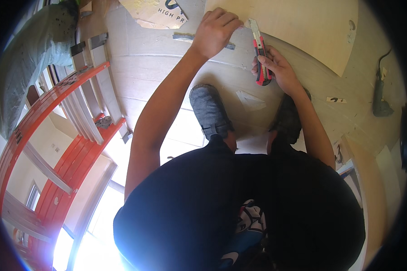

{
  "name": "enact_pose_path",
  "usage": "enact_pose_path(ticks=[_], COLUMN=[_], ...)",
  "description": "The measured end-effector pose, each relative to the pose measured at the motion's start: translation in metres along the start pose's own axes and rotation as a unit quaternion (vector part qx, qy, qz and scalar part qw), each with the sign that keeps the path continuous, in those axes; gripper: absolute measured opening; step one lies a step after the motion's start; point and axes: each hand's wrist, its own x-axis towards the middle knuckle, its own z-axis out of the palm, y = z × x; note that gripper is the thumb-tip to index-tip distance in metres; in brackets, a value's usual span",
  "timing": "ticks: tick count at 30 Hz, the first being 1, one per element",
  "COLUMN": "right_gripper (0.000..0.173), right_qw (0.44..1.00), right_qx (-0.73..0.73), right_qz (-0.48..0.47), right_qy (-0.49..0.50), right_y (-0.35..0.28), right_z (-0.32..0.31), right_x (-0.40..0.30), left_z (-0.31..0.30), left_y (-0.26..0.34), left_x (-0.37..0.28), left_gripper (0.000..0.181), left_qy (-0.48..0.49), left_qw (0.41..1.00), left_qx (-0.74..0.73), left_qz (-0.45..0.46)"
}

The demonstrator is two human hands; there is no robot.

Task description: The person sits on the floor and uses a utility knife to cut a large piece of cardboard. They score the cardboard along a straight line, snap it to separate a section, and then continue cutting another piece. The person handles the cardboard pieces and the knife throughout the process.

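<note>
My right hand (278, 69) grips a red and black snap-off utility knife (262, 61). Its metal blade is extended and points away from me, close to the near edge of a light wood-coloured panel (302, 30) on the floor. To the left, my left hand (215, 32) is held with curled fingers at that panel's edge. Its fingertips come near the blade tip; whether they pinch anything is hidden. Partly behind the left wrist, a narrow dark grey strip (231, 46) lies on the floor.
An orange ladder (62, 91) with metal rungs fills the left side, beside a translucent plastic sheet (37, 57). Torn board with printing (156, 13) lies ahead. Between my dark shoes (210, 106) is a pale scrap (251, 100). A corded tool (380, 96) rests at right.
</note>
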Motion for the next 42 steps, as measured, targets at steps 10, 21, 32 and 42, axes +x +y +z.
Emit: enact_pose_path(ticks=[10, 21, 32, 42], right_gripper=[0.04, 0.042, 0.044, 0.043], right_qw=[1.0, 0.997, 0.987, 0.932], right_qx=[0.007, 0.069, -0.03, -0.205], right_qz=[0.0, -0.009, -0.061, -0.169], right_qy=[-0.002, 0.023, 0.146, 0.247], right_y=[0.001, 0.006, 0.01, 0.027], right_z=[-0.002, -0.003, 0.0, 0.009], right_x=[0.0, -0.004, -0.061, -0.094], left_z=[0.006, -0.007, 0.0, 0.012], left_y=[0.004, 0.015, 0.006, 0.007], left_x=[0.004, 0.009, 0.005, 0.005], left_gripper=[0.016, 0.018, 0.015, 0.022], left_qy=[-0.024, 0.022, -0.033, -0.004], left_qw=[0.996, 0.991, 0.997, 0.999], left_qx=[-0.048, -0.106, 0.059, -0.032], left_qz=[-0.069, -0.082, 0.028, -0.024])
